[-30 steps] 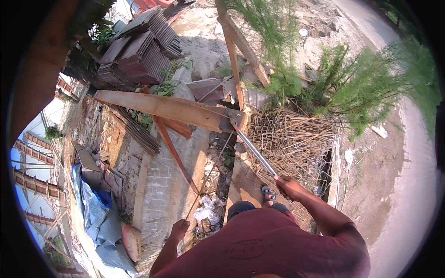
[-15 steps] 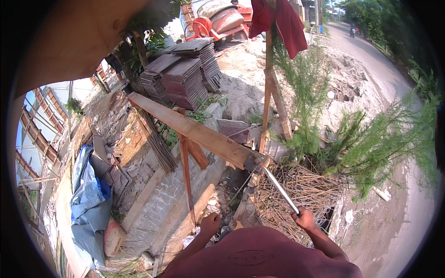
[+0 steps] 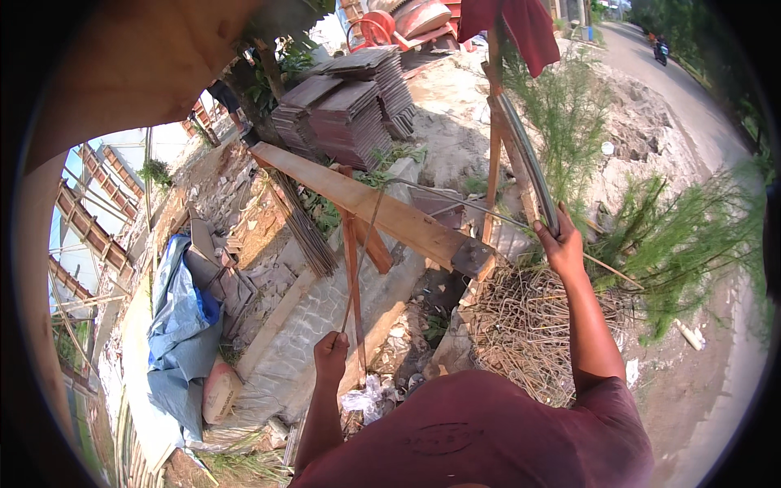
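My right hand (image 3: 560,241) grips the lower end of a long grey metal pipe (image 3: 527,159) that stands raised, leaning against an upright wooden post (image 3: 493,138). My left hand (image 3: 330,356) is closed around a thin steel rod (image 3: 364,250) that runs up to a long wooden plank (image 3: 366,204). The plank rests on a reddish wooden trestle (image 3: 351,285) and carries a dark metal plate (image 3: 473,256) at its near end. A heap of bent steel stirrups (image 3: 525,325) lies below the plate, between my arms.
Stacked dark roof tiles (image 3: 350,110) stand behind the plank. A bundle of straight rods (image 3: 303,224) lies left of the trestle, with a blue tarpaulin (image 3: 181,321) farther left. Green bushes (image 3: 675,244) and a road (image 3: 691,106) lie on the right. A red cloth (image 3: 521,24) hangs overhead.
My right hand has swung the pipe from lying low and slanted at the plank's end up to nearly upright. My left hand has risen and closed on the thin rod. The view has tilted up.
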Tool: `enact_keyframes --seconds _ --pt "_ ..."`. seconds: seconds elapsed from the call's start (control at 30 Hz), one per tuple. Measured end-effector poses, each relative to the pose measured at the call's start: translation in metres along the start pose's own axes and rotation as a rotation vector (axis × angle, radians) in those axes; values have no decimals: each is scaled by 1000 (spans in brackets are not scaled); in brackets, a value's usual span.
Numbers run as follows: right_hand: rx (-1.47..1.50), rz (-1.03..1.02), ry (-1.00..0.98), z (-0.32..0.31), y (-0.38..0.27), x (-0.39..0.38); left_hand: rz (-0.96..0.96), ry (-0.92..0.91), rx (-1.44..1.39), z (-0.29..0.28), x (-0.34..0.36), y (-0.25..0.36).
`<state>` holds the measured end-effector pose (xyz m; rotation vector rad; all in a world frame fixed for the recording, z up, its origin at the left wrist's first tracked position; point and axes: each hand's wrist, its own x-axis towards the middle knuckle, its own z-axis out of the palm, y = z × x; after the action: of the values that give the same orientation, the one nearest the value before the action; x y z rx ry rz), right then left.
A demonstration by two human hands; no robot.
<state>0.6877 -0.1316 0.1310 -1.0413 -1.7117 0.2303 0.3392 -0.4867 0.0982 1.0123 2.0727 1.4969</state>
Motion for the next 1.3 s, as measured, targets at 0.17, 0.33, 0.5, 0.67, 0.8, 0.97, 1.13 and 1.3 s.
enact_keyframes --seconds 0.17,0.33,0.5,0.67,0.8,0.97,1.13,1.3 --pt "220 323 -322 -9 8 -18 -152 -29 -147 32 -26 -43" --pt "292 376 -356 -20 28 -52 -300 -133 -198 49 -46 -76" --pt "188 329 -420 -34 56 -73 -285 -189 -92 61 -45 -80" --pt "-34 342 -437 -44 57 -86 -211 -137 225 77 -10 -75" --pt "-232 345 -393 -20 105 -113 -200 -180 428 91 31 -78" --pt "-287 471 -477 -12 73 -116 -102 -226 580 73 69 -95" --pt "-332 455 -493 14 77 -143 -98 -327 574 49 121 -90" --pt "-221 682 -587 29 36 -121 -110 -388 583 34 180 -91"
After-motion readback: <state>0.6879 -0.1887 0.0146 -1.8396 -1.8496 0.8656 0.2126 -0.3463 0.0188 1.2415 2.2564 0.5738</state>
